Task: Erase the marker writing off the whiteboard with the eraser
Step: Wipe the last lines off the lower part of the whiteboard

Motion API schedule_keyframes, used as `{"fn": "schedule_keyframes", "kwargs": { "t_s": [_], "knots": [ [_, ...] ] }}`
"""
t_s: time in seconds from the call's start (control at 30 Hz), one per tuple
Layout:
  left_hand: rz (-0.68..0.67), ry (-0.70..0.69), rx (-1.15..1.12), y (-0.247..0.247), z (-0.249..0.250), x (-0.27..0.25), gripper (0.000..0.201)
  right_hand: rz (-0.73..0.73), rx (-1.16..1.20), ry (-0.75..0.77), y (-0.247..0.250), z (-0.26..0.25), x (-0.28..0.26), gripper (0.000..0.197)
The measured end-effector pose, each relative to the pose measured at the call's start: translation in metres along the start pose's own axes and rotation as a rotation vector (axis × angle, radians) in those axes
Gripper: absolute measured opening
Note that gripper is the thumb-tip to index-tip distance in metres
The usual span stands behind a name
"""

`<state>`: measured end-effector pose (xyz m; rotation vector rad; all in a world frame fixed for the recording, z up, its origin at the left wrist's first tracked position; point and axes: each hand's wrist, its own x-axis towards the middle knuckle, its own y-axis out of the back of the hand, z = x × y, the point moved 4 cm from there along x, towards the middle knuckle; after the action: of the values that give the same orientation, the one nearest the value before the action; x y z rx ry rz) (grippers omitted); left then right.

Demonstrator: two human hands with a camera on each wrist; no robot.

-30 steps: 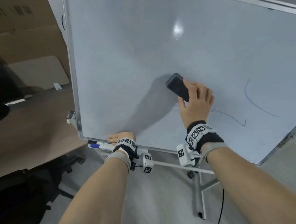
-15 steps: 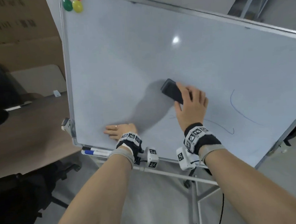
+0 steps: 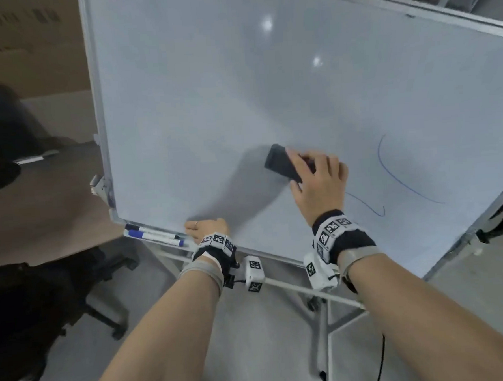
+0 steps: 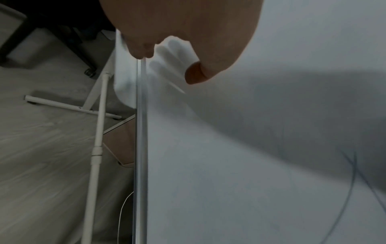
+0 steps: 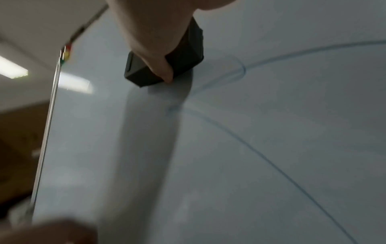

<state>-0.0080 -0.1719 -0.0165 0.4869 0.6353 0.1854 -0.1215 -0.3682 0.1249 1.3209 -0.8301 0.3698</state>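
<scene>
Gripping the eraser [image 3: 282, 163] with our right hand [image 3: 317, 182], we press it flat against the whiteboard [image 3: 208, 90], a little below the board's middle. Our fingers curl over its upper long side and our thumb sits on the lower side, as the right wrist view shows, where the dark block [image 5: 167, 66] lies face down on the white surface under the thumb. The eraser is tilted, its free end pointing up and to the left.

Blue marker lines [image 3: 396, 178] are on the board to the right of the eraser: one long curve well apart from our hand, and a shorter wavy stroke [image 3: 369, 206] running out from just beside our wrist. In the right wrist view the strokes [image 5: 271, 163] cross close under the eraser.

Our left hand [image 3: 207, 227] rests at the bottom edge of the board, near its lower left corner. From the left wrist view the fingers [image 4: 142, 49] touch the metal frame [image 4: 141, 148], and the thumb [image 4: 196, 74] lies against the board's face; whether the fingers wrap around the edge we cannot tell.

Two markers [image 3: 156, 236] lie on the ledge just left of that hand. A dark office chair [image 3: 44, 291] stands to the left, beside a table [image 3: 40, 218].
</scene>
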Motion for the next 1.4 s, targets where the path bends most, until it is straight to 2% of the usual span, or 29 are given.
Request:
{"fn": "schedule_keyframes", "kwargs": {
  "t_s": [0.07,0.13,0.2,0.3,0.37,0.47,0.53,0.6,0.67,0.77,0.83,1.03,1.07,1.13,1.27,1.33,1.4],
  "knots": [
    [-0.031,0.012,0.008,-0.007,-0.006,-0.014,0.06,0.114,0.002,-0.149,0.016,0.02,0.025,0.063],
    [-0.062,-0.012,0.003,-0.014,-0.01,-0.028,0.057,0.129,0.022,-0.191,0.019,0.028,0.026,0.063],
    [-0.072,-0.038,0.013,-0.021,-0.012,-0.036,0.061,0.038,0.046,-0.083,0.006,0.02,0.002,0.066],
    [-0.063,-0.008,-0.003,-0.026,-0.007,-0.037,0.061,-0.184,0.052,0.159,-0.029,0.004,-0.054,0.071],
    [-0.061,0.052,-0.03,-0.027,-0.003,-0.035,0.059,-0.221,0.055,0.138,-0.033,0.009,-0.057,0.07],
    [-0.077,0.027,0.047,-0.027,0.001,-0.032,0.065,-0.027,0.03,-0.056,-0.009,0.027,-0.014,0.063],
    [-0.073,0.064,0.051,-0.025,0.006,-0.029,0.073,0.118,0.035,-0.183,0.006,0.038,0.015,0.061],
    [-0.079,0.087,0.083,-0.027,0.009,-0.027,0.078,0.151,0.063,-0.223,0.009,0.038,0.023,0.061],
    [-0.125,0.071,0.13,-0.03,0.013,-0.029,0.08,0.058,0.063,-0.116,-0.003,0.029,0.005,0.062],
    [-0.109,0.078,0.176,-0.035,0.018,-0.032,0.081,-0.2,0.023,0.143,-0.034,0.015,-0.047,0.066],
    [-0.095,0.09,0.134,-0.037,0.019,-0.031,0.082,-0.241,0.005,0.143,-0.037,0.017,-0.056,0.068],
    [-0.129,0.065,0.215,-0.04,0.01,-0.025,0.085,0.152,0.007,-0.274,0.014,0.062,0.019,0.062],
    [-0.129,0.052,0.252,-0.042,0.009,-0.021,0.084,0.168,0.028,-0.291,0.016,0.069,0.022,0.062],
    [-0.142,-0.013,0.414,-0.045,0.008,-0.023,0.079,0.109,0.052,-0.237,0.009,0.07,0.008,0.065],
    [-0.233,-0.226,0.756,-0.05,0.009,-0.034,0.052,-0.23,0.063,0.072,-0.032,0.051,-0.062,0.071],
    [-0.258,-0.258,0.936,-0.051,0.008,-0.037,0.046,-0.29,0.071,0.064,-0.036,0.053,-0.077,0.072],
    [-0.292,-0.336,1.143,-0.05,0.002,-0.045,0.045,-0.197,0.086,-0.041,-0.025,0.064,-0.064,0.071]
  ]
}}
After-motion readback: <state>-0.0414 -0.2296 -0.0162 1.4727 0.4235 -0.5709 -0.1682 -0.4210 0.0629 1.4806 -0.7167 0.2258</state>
